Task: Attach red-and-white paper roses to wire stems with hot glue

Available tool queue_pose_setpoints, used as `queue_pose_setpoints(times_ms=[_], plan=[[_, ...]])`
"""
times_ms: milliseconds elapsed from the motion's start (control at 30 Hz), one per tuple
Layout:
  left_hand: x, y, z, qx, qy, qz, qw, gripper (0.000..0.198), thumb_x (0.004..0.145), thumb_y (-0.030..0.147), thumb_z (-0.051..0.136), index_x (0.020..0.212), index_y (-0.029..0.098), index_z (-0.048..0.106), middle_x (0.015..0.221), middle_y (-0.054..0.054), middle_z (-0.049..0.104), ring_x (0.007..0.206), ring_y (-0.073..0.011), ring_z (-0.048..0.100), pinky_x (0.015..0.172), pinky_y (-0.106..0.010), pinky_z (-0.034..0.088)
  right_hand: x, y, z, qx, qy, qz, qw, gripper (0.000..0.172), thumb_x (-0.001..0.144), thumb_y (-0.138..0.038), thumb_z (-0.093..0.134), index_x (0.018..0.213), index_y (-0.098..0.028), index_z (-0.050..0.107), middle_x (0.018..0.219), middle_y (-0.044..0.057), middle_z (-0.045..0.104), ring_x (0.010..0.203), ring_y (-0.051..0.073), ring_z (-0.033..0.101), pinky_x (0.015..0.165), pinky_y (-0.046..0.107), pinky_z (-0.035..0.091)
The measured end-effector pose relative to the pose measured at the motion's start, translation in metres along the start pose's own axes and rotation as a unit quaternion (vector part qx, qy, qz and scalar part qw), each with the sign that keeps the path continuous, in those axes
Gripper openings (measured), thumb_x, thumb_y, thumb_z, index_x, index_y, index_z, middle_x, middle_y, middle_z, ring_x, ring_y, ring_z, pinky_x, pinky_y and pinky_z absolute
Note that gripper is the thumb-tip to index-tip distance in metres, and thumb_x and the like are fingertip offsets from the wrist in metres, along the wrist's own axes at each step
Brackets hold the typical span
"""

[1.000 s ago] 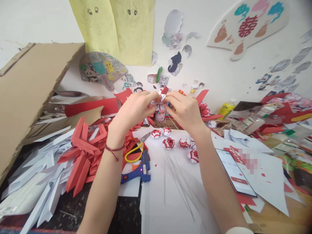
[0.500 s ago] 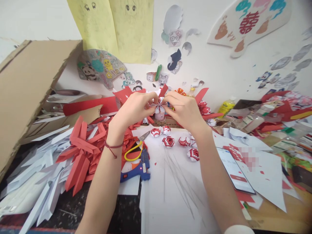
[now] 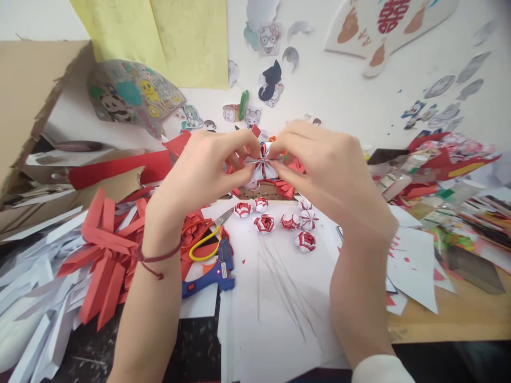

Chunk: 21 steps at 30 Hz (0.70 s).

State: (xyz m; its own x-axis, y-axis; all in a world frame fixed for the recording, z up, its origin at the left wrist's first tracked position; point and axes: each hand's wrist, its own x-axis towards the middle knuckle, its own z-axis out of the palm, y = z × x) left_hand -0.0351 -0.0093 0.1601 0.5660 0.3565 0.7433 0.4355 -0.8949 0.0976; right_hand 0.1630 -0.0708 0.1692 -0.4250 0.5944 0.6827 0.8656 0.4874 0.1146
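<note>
A red and white folded paper flower (image 3: 263, 161) is held up between my hands, above the back of the white paper sheet (image 3: 279, 330). My left hand (image 3: 215, 162) pinches its left edge, and my right hand (image 3: 315, 165) pinches its right edge. The fingertips of both hands are close together around it. Below and in front lie several small red and white paper roses (image 3: 264, 224) on the sheet. Thin wires (image 3: 285, 287) are spread across the sheet nearer to me.
Yellow-handled scissors (image 3: 205, 243) and a blue glue gun (image 3: 211, 277) lie left of the roses. Red folded strips (image 3: 106, 250) and white strips (image 3: 51, 314) are heaped at the left. A cardboard piece (image 3: 35, 90) stands behind them. Bottles and cut papers (image 3: 411, 266) crowd the right.
The view has shifted, so the wall and table items appear further left. Both hands still hold the flower, which now looks nearer and faces the camera more. My right hand covers most of the phone.
</note>
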Motion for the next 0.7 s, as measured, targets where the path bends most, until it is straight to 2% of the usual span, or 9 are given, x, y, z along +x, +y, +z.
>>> queue_pose_setpoints(times_ms=[200, 433, 700], plan=[[0.0027, 0.0128, 0.0038, 0.009, -0.007, -0.006, 1.000, 0.019, 0.078, 0.012, 0.058, 0.093, 0.022, 0.064, 0.082, 0.003, 0.070, 0.073, -0.0124, 0.068, 0.069, -0.023, 0.048, -0.0055, -0.0006, -0.0123, -0.034, -0.024, 0.015, 0.999, 0.015, 0.094, -0.011, 0.050, 0.094, -0.020, 0.062, 0.101, 0.005, 0.065, 0.089, 0.021, 0.062, 0.074, 0.032, 0.041], [0.0036, 0.0067, 0.0090, 0.005, -0.022, -0.017, 1.000, 0.019, 0.079, 0.015, 0.057, 0.095, 0.023, 0.064, 0.082, 0.002, 0.069, 0.072, -0.0142, 0.067, 0.068, -0.025, 0.050, -0.0035, 0.0016, -0.0076, -0.083, -0.026, 0.000, 0.996, 0.016, 0.097, -0.014, 0.047, 0.092, -0.018, 0.061, 0.092, 0.004, 0.063, 0.078, 0.017, 0.060, 0.063, 0.029, 0.036], [0.0024, 0.0081, 0.0076, 0.002, -0.031, -0.027, 0.999, 0.018, 0.082, 0.017, 0.056, 0.097, 0.022, 0.064, 0.083, 0.000, 0.070, 0.077, -0.0167, 0.069, 0.072, -0.028, 0.052, -0.0032, 0.0016, -0.0073, -0.032, -0.028, 0.011, 0.999, 0.016, 0.098, -0.017, 0.046, 0.095, -0.020, 0.062, 0.096, 0.005, 0.065, 0.085, 0.020, 0.062, 0.069, 0.031, 0.042]])
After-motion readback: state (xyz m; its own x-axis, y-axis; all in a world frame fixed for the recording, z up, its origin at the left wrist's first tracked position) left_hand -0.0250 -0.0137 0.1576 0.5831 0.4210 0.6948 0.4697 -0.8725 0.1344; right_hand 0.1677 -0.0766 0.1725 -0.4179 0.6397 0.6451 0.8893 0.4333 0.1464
